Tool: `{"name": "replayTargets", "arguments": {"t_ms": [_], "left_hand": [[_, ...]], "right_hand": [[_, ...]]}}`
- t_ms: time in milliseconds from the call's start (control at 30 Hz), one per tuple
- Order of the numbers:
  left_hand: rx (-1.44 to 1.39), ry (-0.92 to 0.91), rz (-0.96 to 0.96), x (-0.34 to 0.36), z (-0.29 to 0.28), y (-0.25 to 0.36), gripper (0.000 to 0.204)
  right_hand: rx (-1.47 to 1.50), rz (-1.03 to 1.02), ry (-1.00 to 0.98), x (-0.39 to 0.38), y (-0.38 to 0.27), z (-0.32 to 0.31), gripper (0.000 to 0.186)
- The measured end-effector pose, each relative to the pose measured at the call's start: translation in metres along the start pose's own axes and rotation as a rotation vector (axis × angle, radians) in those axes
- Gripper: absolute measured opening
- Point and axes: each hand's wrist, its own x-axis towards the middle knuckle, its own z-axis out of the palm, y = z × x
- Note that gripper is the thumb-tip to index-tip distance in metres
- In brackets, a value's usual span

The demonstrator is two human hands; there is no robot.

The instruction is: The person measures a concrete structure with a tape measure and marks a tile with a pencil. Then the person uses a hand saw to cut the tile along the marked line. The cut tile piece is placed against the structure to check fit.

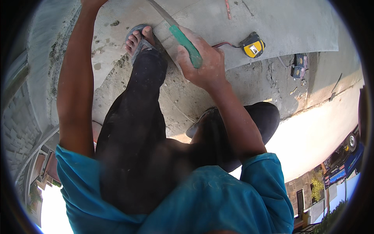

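Note:
My right hand [208,64] is closed round the green handle [186,46] of what looks like a hand saw. Its long, narrow metal blade [163,12] points up and left and runs out of the picture at the top. Of my left hand [93,2], only the part by the wrist shows at the upper edge; its fingers are out of view. A large flat grey sheet [269,19] lies under the blade. My sandalled foot [136,41] is planted to the left of the saw.
Right of my right hand, a yellow and black tape measure [253,45] rests on the sheet's near edge. Small dark packets [299,65] lie on the rough, dusty concrete [249,84] farther right. A red stick-like piece [228,9] is at the top.

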Motion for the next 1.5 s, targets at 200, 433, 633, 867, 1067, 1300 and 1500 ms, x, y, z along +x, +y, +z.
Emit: {"name": "replayTargets", "arguments": {"t_ms": [200, 433, 633, 867, 1067, 1300, 1500], "left_hand": [[0.044, 0.101, 0.078, -0.005, -0.001, -0.007, 0.085], [0.032, 0.100, 0.031, 0.004, 0.004, -0.010, 0.083], [0.086, 0.101, 0.013, -0.002, -0.003, 0.010, 0.084], [0.088, 0.086, 0.036, 0.010, -0.001, -0.004, 0.083], [0.080, 0.075, 0.040, 0.004, -0.002, 0.012, 0.081], [0.095, 0.060, 0.086, 0.017, -0.005, 0.003, 0.074], [0.054, 0.126, 0.025, 0.011, 0.006, -0.006, 0.074]], "right_hand": [[0.065, 0.037, -0.005, -0.041, 0.000, -0.027, 0.042], [0.034, 0.098, -0.003, -0.036, -0.014, -0.033, 0.037], [0.131, 0.088, -0.022, 0.000, -0.005, -0.014, 0.036], [0.087, 0.019, 0.055, -0.053, -0.005, -0.036, 0.042], [0.075, 0.000, 0.070, 0.007, 0.012, 0.010, 0.043], [0.036, 0.030, 0.095, -0.094, 0.022, -0.048, 0.042], [0.062, 0.182, 0.096, -0.053, 0.058, -0.078, 0.040]]}}
